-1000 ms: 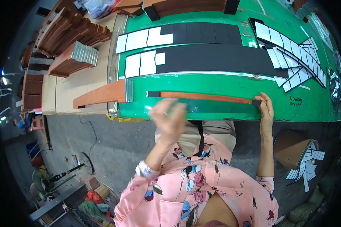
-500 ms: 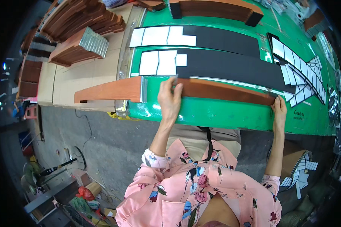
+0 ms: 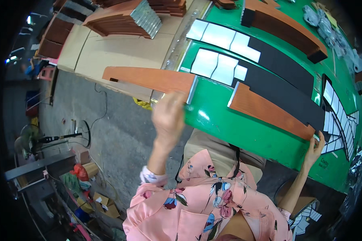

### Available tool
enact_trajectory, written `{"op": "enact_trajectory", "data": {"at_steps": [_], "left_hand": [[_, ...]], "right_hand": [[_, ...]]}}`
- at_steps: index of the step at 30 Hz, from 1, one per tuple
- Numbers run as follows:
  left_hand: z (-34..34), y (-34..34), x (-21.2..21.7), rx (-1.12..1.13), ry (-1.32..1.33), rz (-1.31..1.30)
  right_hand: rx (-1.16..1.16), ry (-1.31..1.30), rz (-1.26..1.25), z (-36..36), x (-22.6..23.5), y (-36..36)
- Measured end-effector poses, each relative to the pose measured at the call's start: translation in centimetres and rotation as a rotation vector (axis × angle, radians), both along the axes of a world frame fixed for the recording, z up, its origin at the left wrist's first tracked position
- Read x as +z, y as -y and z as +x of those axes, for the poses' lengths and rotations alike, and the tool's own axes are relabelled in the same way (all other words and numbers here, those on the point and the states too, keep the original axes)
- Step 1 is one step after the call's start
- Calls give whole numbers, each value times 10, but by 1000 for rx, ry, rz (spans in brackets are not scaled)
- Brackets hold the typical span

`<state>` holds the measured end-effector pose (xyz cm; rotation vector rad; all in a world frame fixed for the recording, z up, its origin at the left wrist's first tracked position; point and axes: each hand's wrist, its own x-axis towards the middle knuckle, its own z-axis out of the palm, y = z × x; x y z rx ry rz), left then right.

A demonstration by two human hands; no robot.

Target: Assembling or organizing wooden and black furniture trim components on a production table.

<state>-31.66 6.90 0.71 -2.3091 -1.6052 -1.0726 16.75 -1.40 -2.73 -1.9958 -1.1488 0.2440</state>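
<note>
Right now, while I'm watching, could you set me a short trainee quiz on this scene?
1. Pick one: the table is A) red, B) green, C) white.
2. True or false: the left fingers and right fingers are at the same board.
3. Fill in: two black strips have ___ patches toward their left ends.

Key:
1. B.
2. False: the left, blurred, are by the left near board, the right at the right near board.
3. White.
</note>
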Motion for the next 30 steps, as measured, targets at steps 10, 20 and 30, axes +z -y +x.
{"op": "enact_trajectory", "data": {"at_steps": [10, 20, 30], "left_hand": [[-98, -84, 38, -258, -632, -542], [-55, -14, 145, -164, 594, -380], [104, 65, 16, 34, 1910, -970]], "right_hand": [[274, 108, 166, -80, 29, -39], [555, 110, 271, -130, 77, -26], [945, 213, 367, -170, 101, -80]]}}
